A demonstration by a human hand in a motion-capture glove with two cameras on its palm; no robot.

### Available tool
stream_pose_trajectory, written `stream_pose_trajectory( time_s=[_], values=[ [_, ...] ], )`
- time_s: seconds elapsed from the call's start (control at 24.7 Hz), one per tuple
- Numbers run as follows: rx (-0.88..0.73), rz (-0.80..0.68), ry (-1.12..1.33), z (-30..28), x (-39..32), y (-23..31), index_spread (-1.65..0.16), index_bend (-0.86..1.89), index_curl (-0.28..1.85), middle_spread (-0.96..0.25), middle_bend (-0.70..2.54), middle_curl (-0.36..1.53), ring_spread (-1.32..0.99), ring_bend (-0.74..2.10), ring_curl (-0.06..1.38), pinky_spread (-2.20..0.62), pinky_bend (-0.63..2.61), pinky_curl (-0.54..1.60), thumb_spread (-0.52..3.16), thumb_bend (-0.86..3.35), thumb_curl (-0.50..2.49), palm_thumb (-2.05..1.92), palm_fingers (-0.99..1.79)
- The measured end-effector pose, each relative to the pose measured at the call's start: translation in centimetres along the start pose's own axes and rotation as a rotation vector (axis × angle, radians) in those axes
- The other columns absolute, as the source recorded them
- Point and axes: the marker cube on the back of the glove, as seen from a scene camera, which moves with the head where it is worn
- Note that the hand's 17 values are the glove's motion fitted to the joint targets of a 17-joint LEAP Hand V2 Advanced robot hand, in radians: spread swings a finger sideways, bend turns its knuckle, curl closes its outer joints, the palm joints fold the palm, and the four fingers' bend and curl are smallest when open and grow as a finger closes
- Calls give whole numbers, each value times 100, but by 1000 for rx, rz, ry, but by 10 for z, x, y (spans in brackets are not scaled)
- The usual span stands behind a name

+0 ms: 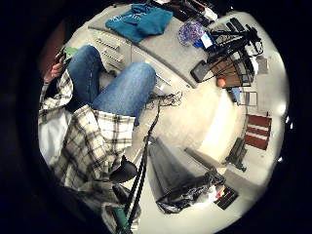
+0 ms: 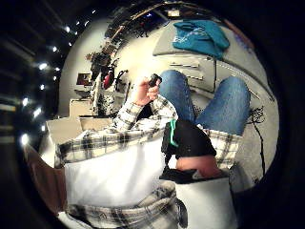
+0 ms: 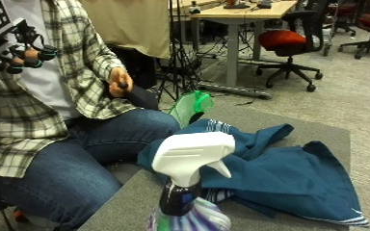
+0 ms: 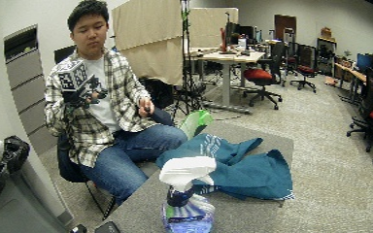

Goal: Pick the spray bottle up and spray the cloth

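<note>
Spray bottle (image 3: pixel 188 192) waiting untouched on the worktop (image 3: pixel 134 202)

The bottle is standing upright at the worktop's near edge, just beside the crumpled teal cloth (image 3: pixel 281 173) that is lying across the worktop. You are sitting beside it, holding your gloved right hand (image 3: pixel 15 48) raised at chest height, well apart from the bottle, its grip loosely curled and holding nothing.

Outside cameras sit behind the spray bottle (image 3: pixel 188 192), facing the person (palm views share the cloth (image 1: pixel 139 22)).

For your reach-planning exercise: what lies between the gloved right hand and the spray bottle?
In the outside view, only the person's knee lies between the gloved right hand and the spray bottle.
</note>
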Motion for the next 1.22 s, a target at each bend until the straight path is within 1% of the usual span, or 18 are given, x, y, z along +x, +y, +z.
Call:
stream_pose_trajectory(
  time_s=[0.12,0.28,0.49,0.65,0.77,1.05,1.22],
  values=[
    [0,3,-1,-1,1,0,-22,19,8,-3,17,5,8,28,6,11,35,7,56,24,12,40,20],
    [0,4,-5,0,2,0,-27,18,12,-4,17,8,10,30,9,14,38,10,75,24,17,43,18],
    [-3,2,-14,1,7,-4,-31,18,16,-4,18,11,12,31,12,17,40,12,91,21,22,44,16],
    [2,17,-32,-1,24,-24,-33,17,18,-5,18,14,13,32,14,18,41,13,99,19,24,45,15],
    [58,43,-31,0,34,-40,-33,15,19,-5,18,15,14,36,16,19,42,14,103,17,26,46,16],
    [272,137,-114,-8,79,-101,-29,15,21,-2,21,20,14,41,19,20,44,16,108,16,31,53,23],
    [316,211,-223,-12,109,-134,-26,15,22,0,22,22,14,42,21,20,44,17,109,14,34,56,25]
  ],
)
